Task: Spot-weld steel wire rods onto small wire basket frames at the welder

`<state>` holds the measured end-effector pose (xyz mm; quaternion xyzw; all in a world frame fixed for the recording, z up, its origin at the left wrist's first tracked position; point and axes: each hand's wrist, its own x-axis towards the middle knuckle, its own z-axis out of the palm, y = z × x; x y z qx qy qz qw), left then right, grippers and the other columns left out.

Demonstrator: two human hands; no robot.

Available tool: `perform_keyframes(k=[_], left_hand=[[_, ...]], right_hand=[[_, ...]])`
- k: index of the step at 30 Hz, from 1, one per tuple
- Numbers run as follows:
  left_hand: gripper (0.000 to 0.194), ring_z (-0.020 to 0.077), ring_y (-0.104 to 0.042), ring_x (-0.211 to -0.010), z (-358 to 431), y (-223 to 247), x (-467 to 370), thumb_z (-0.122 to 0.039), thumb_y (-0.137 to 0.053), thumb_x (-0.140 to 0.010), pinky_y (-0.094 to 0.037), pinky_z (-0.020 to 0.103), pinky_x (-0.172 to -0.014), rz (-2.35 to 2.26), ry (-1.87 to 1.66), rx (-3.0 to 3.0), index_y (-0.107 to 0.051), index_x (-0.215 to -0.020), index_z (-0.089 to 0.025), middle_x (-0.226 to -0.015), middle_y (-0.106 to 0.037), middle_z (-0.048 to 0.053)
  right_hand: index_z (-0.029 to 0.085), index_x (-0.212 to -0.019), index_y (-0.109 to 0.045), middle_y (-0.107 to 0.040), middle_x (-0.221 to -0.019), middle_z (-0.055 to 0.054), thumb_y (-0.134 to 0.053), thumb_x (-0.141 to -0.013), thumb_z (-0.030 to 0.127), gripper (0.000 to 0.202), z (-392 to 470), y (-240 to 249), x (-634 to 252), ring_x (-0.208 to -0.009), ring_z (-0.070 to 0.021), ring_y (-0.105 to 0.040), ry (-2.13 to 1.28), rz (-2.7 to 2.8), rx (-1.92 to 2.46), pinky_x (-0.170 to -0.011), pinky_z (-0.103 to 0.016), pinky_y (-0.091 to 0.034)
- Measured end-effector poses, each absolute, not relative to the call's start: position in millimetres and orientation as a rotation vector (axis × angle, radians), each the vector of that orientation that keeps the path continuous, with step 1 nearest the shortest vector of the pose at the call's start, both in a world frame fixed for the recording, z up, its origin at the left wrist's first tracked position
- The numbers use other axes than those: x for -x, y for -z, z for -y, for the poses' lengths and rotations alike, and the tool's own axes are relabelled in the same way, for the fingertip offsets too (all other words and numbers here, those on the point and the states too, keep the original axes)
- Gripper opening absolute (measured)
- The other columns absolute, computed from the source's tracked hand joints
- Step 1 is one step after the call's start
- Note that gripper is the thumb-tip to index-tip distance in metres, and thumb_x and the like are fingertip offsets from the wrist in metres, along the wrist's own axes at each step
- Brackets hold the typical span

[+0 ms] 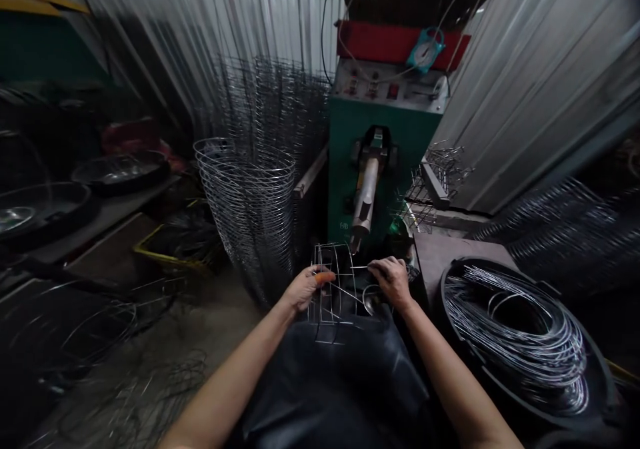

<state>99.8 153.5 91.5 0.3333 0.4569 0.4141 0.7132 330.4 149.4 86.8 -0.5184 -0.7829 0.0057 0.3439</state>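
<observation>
My left hand (303,288), with an orange wrap on one finger, is closed on a small wire cage (345,289) of curved and crossing metal wires. It is held above my lap, which a dark apron (330,382) covers. To its right, my right hand (393,279) is closed in a pinch on a thin metal wire (360,267) that reaches left to the cage. Whether the wire is joined to the cage I cannot tell. Just ahead of both hands is the metal electrode arm (367,199) of a green machine (343,142).
A tall stack of wire rings (245,196) stands left of the machine. On my right, a round black tub (447,302) holds coiled wire (530,342). Loose wires (145,396) lie on the floor at left, near a yellow-rimmed crate (173,256). A blue dial scale (425,50) hangs above.
</observation>
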Motion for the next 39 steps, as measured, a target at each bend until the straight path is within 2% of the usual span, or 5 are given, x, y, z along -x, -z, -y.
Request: perform_keyframes(k=[13, 28, 39], left_hand=[[0.032, 0.0046, -0.04, -0.049, -181, -82, -104, -0.025, -0.077, -0.046, -0.033, 0.018, -0.041, -1.01, -0.928, -0.714, -0.057, -0.069, -0.014, -0.061, -0.053, -0.003], [0.036, 0.0036, -0.037, -0.047, -192, -80, -110, -0.024, -0.078, -0.043, -0.029, 0.017, -0.041, -1.052, -0.926, -0.661, -0.053, -0.069, -0.016, -0.056, -0.047, -0.006], [0.029, 0.0041, -0.039, -0.048, -195, -83, -109, -0.024, -0.075, -0.046, -0.032, 0.018, -0.044, -1.054, -0.882, -0.691, -0.054, -0.064, -0.015, -0.058, -0.05, -0.004]], right_hand=[[0.023, -0.081, -0.064, -0.069, -0.081, -0.001, -0.046, -0.09, 0.038, 0.025, -179, -83, -333, -0.073, -0.017, -0.054, -0.075, 2.019, 1.345, -0.068, -0.033, -0.028], [0.023, -0.081, -0.064, -0.069, -0.081, 0.0, -0.049, -0.088, 0.036, 0.021, -189, -77, -339, -0.074, -0.0178, -0.055, -0.101, 1.989, 1.356, -0.068, -0.033, -0.029], [0.023, -0.081, -0.064, -0.069, -0.083, -0.001, -0.047, -0.089, 0.038, 0.025, -191, -78, -339, -0.077, -0.0184, -0.055, -0.13, 1.995, 1.384, -0.07, -0.033, -0.031]])
